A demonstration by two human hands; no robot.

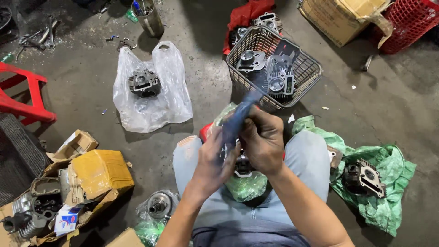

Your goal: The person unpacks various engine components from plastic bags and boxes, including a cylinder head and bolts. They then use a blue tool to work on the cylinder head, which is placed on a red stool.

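Over the lap, both hands meet: the left hand (211,158) and right hand (261,139) are closed around a blue cloth (238,120), above a metal engine part (242,163) resting in a green bag (247,186) on the knees. Just beyond the knees stands the wire basket (305,75); bare concrete floor (91,105) lies open between the white bag (171,98) and the cardboard box (98,171)

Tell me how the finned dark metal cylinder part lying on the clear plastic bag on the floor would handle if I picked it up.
The finned dark metal cylinder part looks like solid cast metal, so probably heavy for its size and rigid. Its fins should give grip, though their edges may be sharp. The clear plastic bag beneath is thin and crumpled, so pushing the part would likely drag and bunch the bag rather than slide cleanly.
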